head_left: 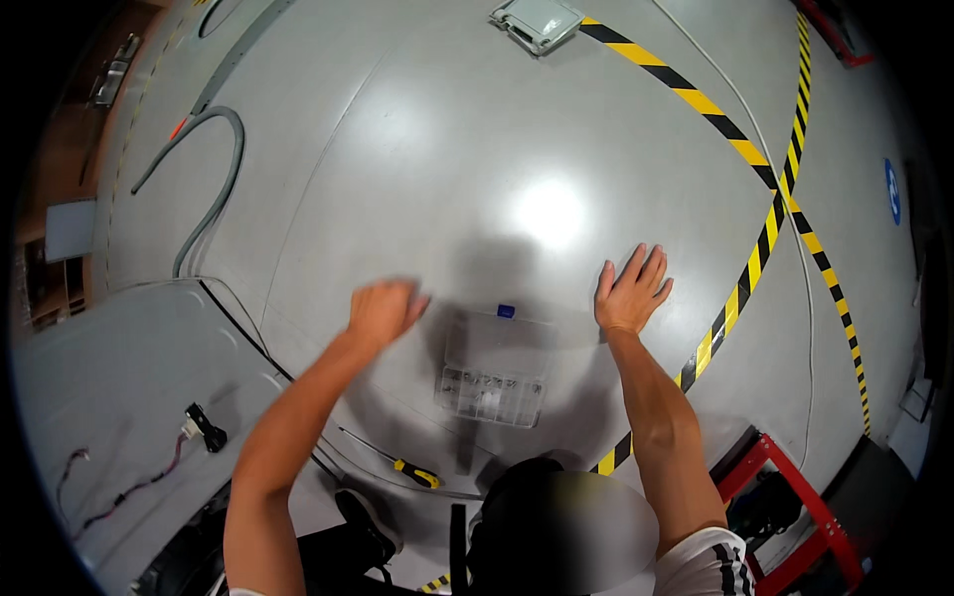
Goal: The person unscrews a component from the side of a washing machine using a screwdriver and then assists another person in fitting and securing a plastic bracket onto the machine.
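Clear plastic, a compartmented parts box [492, 372] lies open on the grey floor [447, 179], between and just below both hands. The left hand [383, 310] is blurred, curled loosely, holding nothing visible; the right hand [631, 288] spreads flat, fingers apart. The box looks light, stiff and slick, with loose small parts: best gripped at both side edges, kept level.

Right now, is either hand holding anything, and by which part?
Right hand is open with fingers spread, holding nothing. Left hand is curled and blurred; whether it grips anything cannot be told. The clear plastic organizer box lies untouched between them.
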A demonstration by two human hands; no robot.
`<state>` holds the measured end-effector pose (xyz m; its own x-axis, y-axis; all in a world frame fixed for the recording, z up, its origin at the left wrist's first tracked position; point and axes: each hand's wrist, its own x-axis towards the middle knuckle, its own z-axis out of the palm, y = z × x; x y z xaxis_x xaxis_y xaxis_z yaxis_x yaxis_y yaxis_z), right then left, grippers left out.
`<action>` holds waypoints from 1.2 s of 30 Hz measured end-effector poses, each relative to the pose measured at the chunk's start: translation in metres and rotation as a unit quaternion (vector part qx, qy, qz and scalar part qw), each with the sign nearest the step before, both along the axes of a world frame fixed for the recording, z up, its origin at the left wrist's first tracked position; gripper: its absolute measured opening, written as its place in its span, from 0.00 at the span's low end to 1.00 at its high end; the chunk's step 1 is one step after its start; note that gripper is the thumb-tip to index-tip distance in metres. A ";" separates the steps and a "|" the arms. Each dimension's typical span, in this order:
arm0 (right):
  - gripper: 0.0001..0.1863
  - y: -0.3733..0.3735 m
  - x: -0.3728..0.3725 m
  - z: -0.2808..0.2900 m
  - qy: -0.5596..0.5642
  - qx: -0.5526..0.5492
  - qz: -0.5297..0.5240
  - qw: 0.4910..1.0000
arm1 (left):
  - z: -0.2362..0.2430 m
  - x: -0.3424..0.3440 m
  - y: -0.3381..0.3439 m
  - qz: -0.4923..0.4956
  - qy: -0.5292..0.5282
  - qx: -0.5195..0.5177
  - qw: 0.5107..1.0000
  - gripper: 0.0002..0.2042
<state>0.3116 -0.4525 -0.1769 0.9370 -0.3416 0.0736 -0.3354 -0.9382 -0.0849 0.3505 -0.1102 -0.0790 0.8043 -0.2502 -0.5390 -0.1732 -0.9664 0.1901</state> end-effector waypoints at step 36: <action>0.31 0.003 -0.003 -0.028 -0.038 -0.094 -0.011 0.995 | 0.061 -0.022 0.032 0.110 -0.161 -0.332 0.923 0.19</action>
